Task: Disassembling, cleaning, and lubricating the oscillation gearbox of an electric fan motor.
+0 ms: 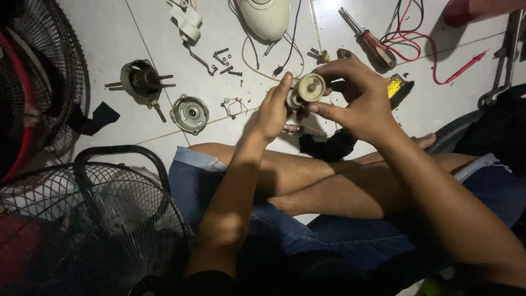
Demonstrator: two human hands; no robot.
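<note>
Cream plastic part: a small round motor piece (pixel 308 89), held above the white tile floor (pixel 109 44), at centre.
Left hand (pixel 272 112): fingertips pinching the piece from 9 o'clock.
Right hand (pixel 359 98): fingers curled around it from 3 o'clock.
Metal end cap (pixel 189 113): on the floor at 9 o'clock, well apart.
Red-handled screwdriver (pixel 368 37): at 1 o'clock.
Fan grille (pixel 118 211): at 8 o'clock.
</note>
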